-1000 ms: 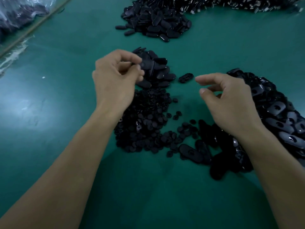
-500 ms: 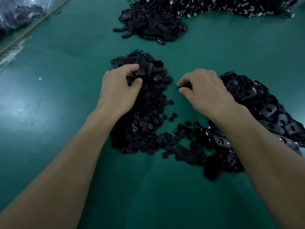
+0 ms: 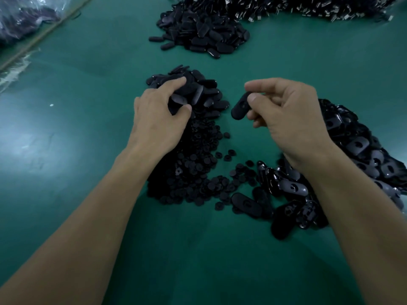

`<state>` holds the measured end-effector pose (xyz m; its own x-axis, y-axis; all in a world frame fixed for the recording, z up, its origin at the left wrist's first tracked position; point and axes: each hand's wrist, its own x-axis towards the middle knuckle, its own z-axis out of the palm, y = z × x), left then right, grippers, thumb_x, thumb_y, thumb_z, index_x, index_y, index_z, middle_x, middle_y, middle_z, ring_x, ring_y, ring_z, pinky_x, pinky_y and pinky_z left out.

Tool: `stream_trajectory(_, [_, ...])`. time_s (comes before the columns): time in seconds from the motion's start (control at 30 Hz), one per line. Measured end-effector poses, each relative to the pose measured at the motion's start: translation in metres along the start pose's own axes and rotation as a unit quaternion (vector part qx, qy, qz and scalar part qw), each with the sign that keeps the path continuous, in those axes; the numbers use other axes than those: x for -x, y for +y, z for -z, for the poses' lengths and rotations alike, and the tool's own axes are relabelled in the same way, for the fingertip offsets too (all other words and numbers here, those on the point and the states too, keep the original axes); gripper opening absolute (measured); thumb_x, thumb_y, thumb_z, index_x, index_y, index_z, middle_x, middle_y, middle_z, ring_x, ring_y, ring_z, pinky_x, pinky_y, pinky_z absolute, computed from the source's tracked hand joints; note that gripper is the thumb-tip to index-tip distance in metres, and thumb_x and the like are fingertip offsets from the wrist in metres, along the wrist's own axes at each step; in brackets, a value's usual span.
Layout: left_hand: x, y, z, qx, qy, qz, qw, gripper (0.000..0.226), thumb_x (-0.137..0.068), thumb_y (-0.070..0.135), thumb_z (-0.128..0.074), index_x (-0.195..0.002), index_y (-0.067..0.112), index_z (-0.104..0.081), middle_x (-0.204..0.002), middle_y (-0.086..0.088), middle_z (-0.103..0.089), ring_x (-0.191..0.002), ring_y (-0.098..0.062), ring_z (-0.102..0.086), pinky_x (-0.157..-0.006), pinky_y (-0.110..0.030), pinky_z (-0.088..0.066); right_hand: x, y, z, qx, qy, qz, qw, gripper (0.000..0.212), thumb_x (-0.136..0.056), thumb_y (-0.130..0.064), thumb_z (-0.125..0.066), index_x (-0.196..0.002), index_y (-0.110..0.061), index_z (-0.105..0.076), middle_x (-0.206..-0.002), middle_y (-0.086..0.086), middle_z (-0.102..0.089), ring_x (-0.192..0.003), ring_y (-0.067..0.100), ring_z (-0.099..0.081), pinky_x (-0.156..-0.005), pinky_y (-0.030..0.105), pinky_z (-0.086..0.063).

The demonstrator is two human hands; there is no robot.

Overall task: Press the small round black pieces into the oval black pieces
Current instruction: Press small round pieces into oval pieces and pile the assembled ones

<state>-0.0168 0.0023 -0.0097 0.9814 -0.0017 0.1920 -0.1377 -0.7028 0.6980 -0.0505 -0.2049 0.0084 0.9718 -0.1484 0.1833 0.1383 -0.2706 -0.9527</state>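
While pinching one oval (image 3: 239,110) between thumb and forefinger, holds right hand (image 3: 293,119) over bare table (image 3: 77,150), just right of the oval heap (image 3: 204,91). Digs left hand (image 3: 158,119) into that heap, fingers (image 3: 177,83) curled, seemingly gripping a piece (image 3: 179,99). Beside that wrist, heaped: small rounds (image 3: 193,172).

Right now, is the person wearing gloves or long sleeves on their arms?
No. The left hand and right hand are bare: no gloves, rings or bracelets show. The left forearm and right forearm are bare too, with no sleeve or watch in view down to the picture's edge.
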Motion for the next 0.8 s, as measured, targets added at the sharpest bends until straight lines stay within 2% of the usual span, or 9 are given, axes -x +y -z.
stream_trajectory(0.1, [0.006, 0.005, -0.004, 0.017, 0.035, -0.012, 0.999, 0.046, -0.095, 0.031, -0.066, -0.140, 0.034, -0.057, -0.124, 0.008, -0.053, -0.125, -0.025, -0.048, -0.111, -0.042, -0.041, 0.005, 0.001, -0.002, -0.126, -0.026, -0.019, 0.992, 0.013, -0.092, -0.003, -0.068, -0.097, -0.015, -0.071, -0.078, 0.001, -0.073, -0.071, 0.012, -0.070, -0.066, 0.021, -0.054])
stream_trajectory(0.17, [0.013, 0.014, -0.008, 0.046, 0.040, -0.057, 0.997, 0.031, -0.097, 0.033, -0.065, -0.128, 0.031, -0.067, -0.116, 0.013, -0.056, -0.115, -0.016, -0.054, -0.105, -0.037, -0.045, 0.008, 0.001, -0.005, -0.163, -0.032, -0.025, 0.986, 0.010, -0.091, -0.002, -0.069, -0.094, -0.012, -0.069, -0.077, 0.001, -0.073, -0.073, 0.016, -0.071, -0.069, 0.023, -0.055])
stream_trajectory(0.23, [0.020, 0.025, -0.010, 0.129, 0.027, -0.088, 0.987, 0.017, -0.099, 0.036, -0.061, -0.110, 0.032, -0.074, -0.096, 0.012, -0.070, -0.091, -0.017, -0.064, -0.089, -0.035, -0.053, 0.010, 0.002, -0.008, -0.180, -0.029, -0.037, 0.983, 0.008, -0.092, -0.004, -0.070, -0.092, -0.012, -0.067, -0.077, 0.003, -0.074, -0.072, 0.018, -0.071, -0.070, 0.025, -0.056])
stream_trajectory(0.3, [0.025, 0.033, -0.010, 0.195, 0.002, -0.094, 0.976, 0.018, -0.100, 0.038, -0.059, -0.096, 0.031, -0.075, -0.081, -0.002, -0.074, -0.075, -0.023, -0.065, -0.069, -0.036, -0.053, 0.013, 0.003, -0.011, -0.190, -0.029, -0.046, 0.980, 0.008, -0.093, -0.004, -0.068, -0.092, -0.012, -0.065, -0.078, 0.006, -0.075, -0.072, 0.020, -0.073, -0.070, 0.025, -0.057])
stream_trajectory(0.33, [0.026, 0.034, -0.010, 0.211, -0.010, -0.098, 0.973, 0.017, -0.099, 0.037, -0.062, -0.094, 0.029, -0.076, -0.078, 0.000, -0.073, -0.069, -0.019, -0.065, -0.063, -0.032, -0.051, 0.014, 0.003, -0.011, -0.195, -0.031, -0.047, 0.979, 0.009, -0.093, -0.003, -0.067, -0.092, -0.012, -0.065, -0.078, 0.007, -0.076, -0.072, 0.020, -0.074, -0.069, 0.025, -0.057])
stream_trajectory(0.43, [0.026, 0.032, -0.012, 0.249, -0.037, -0.087, 0.964, 0.004, -0.092, 0.021, -0.074, -0.095, 0.024, -0.075, -0.077, 0.013, -0.074, -0.070, 0.000, -0.068, -0.067, -0.018, -0.052, 0.015, 0.004, -0.011, -0.199, -0.041, -0.031, 0.979, 0.009, -0.095, -0.004, -0.065, -0.092, -0.013, -0.064, -0.078, 0.007, -0.076, -0.073, 0.020, -0.074, -0.067, 0.024, -0.056])
stream_trajectory(0.57, [0.025, 0.027, -0.015, 0.280, -0.054, -0.069, 0.956, 0.011, -0.090, 0.012, -0.075, -0.092, 0.023, -0.074, -0.070, 0.010, -0.073, -0.065, -0.004, -0.068, -0.063, -0.019, -0.053, 0.017, 0.007, -0.011, -0.164, -0.044, -0.003, 0.985, 0.012, -0.098, -0.006, -0.060, -0.093, -0.016, -0.065, -0.080, 0.005, -0.077, -0.073, 0.019, -0.075, -0.064, 0.023, -0.055])
stream_trajectory(0.67, [0.025, 0.027, -0.015, 0.301, -0.062, -0.055, 0.950, 0.013, -0.092, 0.008, -0.073, -0.094, 0.021, -0.073, -0.072, 0.006, -0.074, -0.067, -0.007, -0.070, -0.065, -0.019, -0.055, 0.017, 0.009, -0.009, -0.091, -0.027, 0.045, 0.994, 0.017, -0.097, -0.008, -0.062, -0.095, -0.023, -0.069, -0.082, -0.003, -0.076, -0.073, 0.013, -0.073, -0.063, 0.020, -0.053])
stream_trajectory(0.8, [0.027, 0.028, -0.014, 0.289, -0.075, -0.069, 0.952, 0.012, -0.091, 0.012, -0.075, -0.101, 0.019, -0.073, -0.073, 0.006, -0.074, -0.067, -0.006, -0.070, -0.065, -0.018, -0.054, 0.017, 0.009, -0.007, -0.032, 0.008, 0.094, 0.995, 0.017, -0.094, -0.014, -0.068, -0.094, -0.031, -0.072, -0.076, -0.014, -0.073, -0.066, 0.005, -0.066, -0.061, 0.016, -0.049])
